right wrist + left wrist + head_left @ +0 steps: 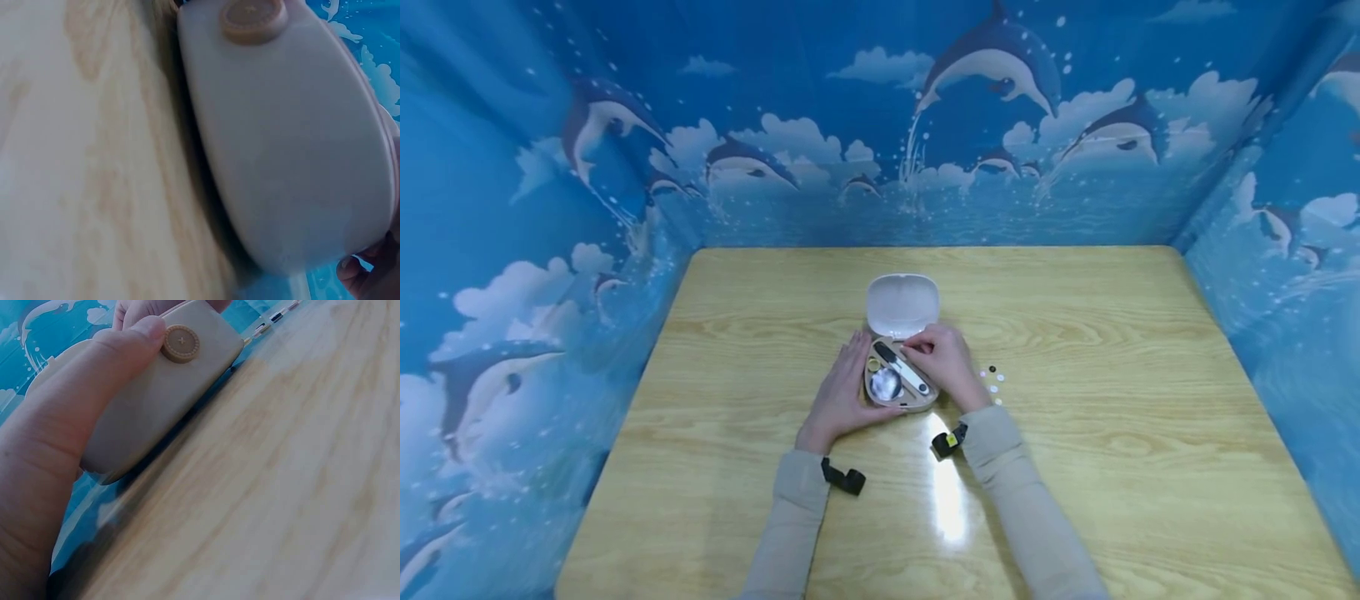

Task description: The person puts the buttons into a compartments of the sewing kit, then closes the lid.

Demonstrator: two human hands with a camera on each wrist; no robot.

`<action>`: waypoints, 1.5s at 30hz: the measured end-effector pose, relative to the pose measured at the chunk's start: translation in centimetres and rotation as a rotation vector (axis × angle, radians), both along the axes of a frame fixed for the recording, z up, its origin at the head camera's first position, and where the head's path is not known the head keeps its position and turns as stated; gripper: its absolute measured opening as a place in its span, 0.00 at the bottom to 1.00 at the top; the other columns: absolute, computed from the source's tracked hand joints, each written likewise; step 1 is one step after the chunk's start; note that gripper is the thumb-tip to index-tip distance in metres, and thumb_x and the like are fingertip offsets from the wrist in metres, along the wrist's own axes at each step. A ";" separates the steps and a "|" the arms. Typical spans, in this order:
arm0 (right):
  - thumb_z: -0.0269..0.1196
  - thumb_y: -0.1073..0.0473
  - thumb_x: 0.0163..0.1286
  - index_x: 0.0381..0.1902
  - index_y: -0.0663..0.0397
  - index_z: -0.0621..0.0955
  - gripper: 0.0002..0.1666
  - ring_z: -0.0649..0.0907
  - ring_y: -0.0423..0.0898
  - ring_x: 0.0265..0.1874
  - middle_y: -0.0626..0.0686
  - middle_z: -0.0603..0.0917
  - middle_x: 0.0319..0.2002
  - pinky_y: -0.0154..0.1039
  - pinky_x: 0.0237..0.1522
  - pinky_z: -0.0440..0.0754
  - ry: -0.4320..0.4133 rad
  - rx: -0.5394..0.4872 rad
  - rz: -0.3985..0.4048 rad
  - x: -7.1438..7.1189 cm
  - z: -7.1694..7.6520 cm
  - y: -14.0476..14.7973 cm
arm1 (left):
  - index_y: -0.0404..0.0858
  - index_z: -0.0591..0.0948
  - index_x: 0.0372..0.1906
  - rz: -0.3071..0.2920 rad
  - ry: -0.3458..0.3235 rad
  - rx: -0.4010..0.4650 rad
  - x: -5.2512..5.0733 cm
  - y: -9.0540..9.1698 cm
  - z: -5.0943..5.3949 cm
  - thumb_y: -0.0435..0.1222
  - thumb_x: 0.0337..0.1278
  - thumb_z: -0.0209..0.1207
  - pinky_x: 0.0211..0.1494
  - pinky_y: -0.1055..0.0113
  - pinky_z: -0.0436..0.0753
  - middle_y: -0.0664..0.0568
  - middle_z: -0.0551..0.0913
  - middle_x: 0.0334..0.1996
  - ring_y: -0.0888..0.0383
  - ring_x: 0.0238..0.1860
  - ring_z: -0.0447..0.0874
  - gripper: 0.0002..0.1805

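Carefully, we should brace the open case (917, 407) and let only fingertips work inside it, clear of the slim black-and-white tool (901, 367), since a bump might unseat the contents. The case sits on the table (1112, 417) between our hands. Our left hand (841, 393) grips its left side, thumb along its front to the button clasp (182, 342). Our right hand (947, 360) bends over its far right part, fingers curled inward; whether they pinch anything, we cannot tell.

Case (294, 137) in all views: head high, wrists close
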State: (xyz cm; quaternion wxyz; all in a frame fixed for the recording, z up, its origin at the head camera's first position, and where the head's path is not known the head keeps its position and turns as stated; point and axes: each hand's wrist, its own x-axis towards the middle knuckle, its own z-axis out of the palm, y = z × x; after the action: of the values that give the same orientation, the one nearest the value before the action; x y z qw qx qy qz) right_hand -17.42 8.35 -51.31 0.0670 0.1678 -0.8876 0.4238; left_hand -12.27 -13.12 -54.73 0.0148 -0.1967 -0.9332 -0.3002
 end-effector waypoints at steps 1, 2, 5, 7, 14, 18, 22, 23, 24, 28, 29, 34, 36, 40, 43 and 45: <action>0.75 0.58 0.57 0.33 0.52 0.90 0.06 0.72 0.42 0.23 0.44 0.75 0.20 0.36 0.27 0.71 0.002 -0.003 0.001 0.0 0.0 0.0 | 0.43 0.40 0.80 0.000 0.000 0.004 0.0 0.0 0.0 0.78 0.34 0.61 0.80 0.55 0.44 0.49 0.41 0.80 0.57 0.79 0.33 0.74; 0.75 0.58 0.57 0.33 0.52 0.90 0.06 0.72 0.42 0.23 0.44 0.75 0.20 0.36 0.27 0.71 0.002 -0.005 0.002 0.0 0.0 0.0 | 0.42 0.40 0.80 0.000 0.002 0.002 0.0 0.0 0.0 0.78 0.34 0.61 0.80 0.55 0.44 0.49 0.41 0.80 0.57 0.79 0.33 0.74; 0.75 0.59 0.57 0.33 0.52 0.90 0.06 0.72 0.42 0.24 0.44 0.75 0.20 0.36 0.27 0.70 -0.004 -0.019 0.001 0.0 0.0 -0.1 | 0.43 0.40 0.80 0.002 -0.002 0.002 0.0 0.0 0.1 0.78 0.34 0.61 0.80 0.55 0.44 0.49 0.41 0.80 0.57 0.79 0.33 0.74; 0.74 0.59 0.58 0.33 0.52 0.90 0.06 0.71 0.42 0.23 0.44 0.75 0.20 0.35 0.26 0.70 -0.012 -0.033 0.004 0.0 0.0 -0.1 | 0.43 0.40 0.80 0.003 0.001 -0.002 0.0 0.0 0.1 0.78 0.34 0.61 0.80 0.55 0.44 0.49 0.41 0.80 0.57 0.79 0.33 0.74; 0.74 0.59 0.59 0.37 0.51 0.90 0.08 0.72 0.43 0.24 0.46 0.75 0.22 0.34 0.25 0.71 -0.081 -0.125 0.036 0.1 0.5 0.5 | 0.42 0.40 0.80 0.003 0.003 -0.005 0.0 0.0 0.1 0.78 0.34 0.60 0.80 0.55 0.44 0.49 0.41 0.80 0.56 0.79 0.34 0.74; 0.75 0.58 0.58 0.41 0.50 0.89 0.12 0.73 0.44 0.27 0.47 0.78 0.26 0.33 0.27 0.73 -0.161 -0.178 0.043 0.4 1.4 1.1 | 0.42 0.40 0.80 0.003 -0.001 -0.010 0.0 0.0 0.1 0.79 0.34 0.59 0.80 0.55 0.43 0.49 0.40 0.80 0.55 0.79 0.34 0.74; 0.75 0.61 0.58 0.43 0.54 0.89 0.14 0.72 0.45 0.29 0.50 0.79 0.29 0.32 0.28 0.73 -0.188 -0.233 0.052 0.6 2.3 2.0 | 0.42 0.40 0.80 0.006 0.000 -0.012 0.0 0.0 0.1 0.79 0.34 0.59 0.80 0.55 0.43 0.49 0.40 0.80 0.54 0.79 0.35 0.75; 0.75 0.61 0.57 0.43 0.54 0.89 0.14 0.72 0.45 0.29 0.50 0.80 0.30 0.32 0.28 0.73 -0.196 -0.249 0.051 0.6 2.5 2.2 | 0.42 0.40 0.80 0.007 -0.002 -0.010 0.0 0.0 0.2 0.79 0.34 0.60 0.80 0.55 0.43 0.49 0.40 0.80 0.54 0.79 0.35 0.75; 0.75 0.62 0.57 0.43 0.55 0.89 0.14 0.71 0.45 0.29 0.51 0.79 0.30 0.32 0.28 0.72 -0.203 -0.262 0.050 0.6 2.7 2.5 | 0.42 0.40 0.80 0.006 0.000 -0.011 0.0 0.0 0.2 0.78 0.34 0.60 0.80 0.55 0.43 0.49 0.40 0.80 0.54 0.79 0.35 0.75; 0.75 0.61 0.57 0.44 0.55 0.89 0.15 0.67 0.47 0.29 0.54 0.73 0.29 0.33 0.27 0.70 -0.234 -0.304 0.046 0.8 3.2 3.6 | 0.42 0.41 0.80 0.004 0.006 0.005 -0.1 -0.1 0.2 0.77 0.33 0.62 0.80 0.54 0.43 0.49 0.41 0.80 0.54 0.79 0.36 0.75; 0.75 0.61 0.57 0.45 0.55 0.89 0.16 0.67 0.47 0.29 0.55 0.71 0.29 0.33 0.27 0.69 -0.239 -0.307 0.044 0.8 3.3 3.9 | 0.42 0.41 0.80 0.004 0.008 0.006 -0.1 -0.1 0.1 0.77 0.33 0.62 0.80 0.55 0.43 0.49 0.41 0.80 0.54 0.79 0.36 0.75; 0.76 0.59 0.57 0.48 0.59 0.87 0.21 0.64 0.47 0.28 0.62 0.65 0.30 0.34 0.27 0.68 -0.247 -0.328 0.023 1.0 3.7 5.5 | 0.42 0.41 0.80 0.007 0.007 0.009 -0.1 -0.1 0.1 0.77 0.33 0.62 0.80 0.55 0.43 0.49 0.41 0.80 0.54 0.79 0.35 0.75; 0.76 0.58 0.56 0.49 0.59 0.87 0.23 0.63 0.46 0.27 0.61 0.64 0.29 0.34 0.26 0.67 -0.245 -0.317 0.004 1.1 3.8 6.2 | 0.42 0.41 0.80 0.006 0.002 0.011 -0.1 -0.1 0.1 0.76 0.33 0.63 0.80 0.55 0.43 0.49 0.40 0.80 0.54 0.79 0.35 0.75; 0.75 0.61 0.59 0.51 0.62 0.86 0.22 0.60 0.45 0.24 0.55 0.61 0.25 0.35 0.24 0.64 -0.226 -0.284 -0.023 1.9 4.8 7.6 | 0.43 0.40 0.80 0.002 -0.009 0.016 0.1 0.0 0.2 0.75 0.34 0.65 0.80 0.55 0.43 0.49 0.40 0.80 0.55 0.79 0.34 0.75; 0.73 0.64 0.60 0.51 0.65 0.85 0.21 0.61 0.44 0.24 0.53 0.61 0.23 0.34 0.24 0.64 -0.228 -0.275 -0.055 2.5 5.5 8.3 | 0.43 0.40 0.80 0.002 -0.005 0.014 0.1 0.0 0.2 0.75 0.33 0.65 0.80 0.55 0.43 0.49 0.40 0.80 0.54 0.79 0.35 0.75; 0.73 0.64 0.60 0.51 0.65 0.85 0.21 0.62 0.44 0.24 0.51 0.62 0.22 0.33 0.24 0.65 -0.243 -0.279 -0.085 2.8 5.6 8.7 | 0.43 0.40 0.80 0.003 -0.004 0.012 0.0 0.0 0.2 0.75 0.33 0.65 0.80 0.55 0.43 0.49 0.40 0.80 0.54 0.79 0.35 0.75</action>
State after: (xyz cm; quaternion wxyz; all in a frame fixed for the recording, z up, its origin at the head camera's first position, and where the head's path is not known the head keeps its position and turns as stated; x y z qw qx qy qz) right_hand -14.59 17.10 -45.69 -0.0001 0.0671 -0.8281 0.5565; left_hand -12.22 -13.10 -54.52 0.0144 -0.1944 -0.9318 -0.3061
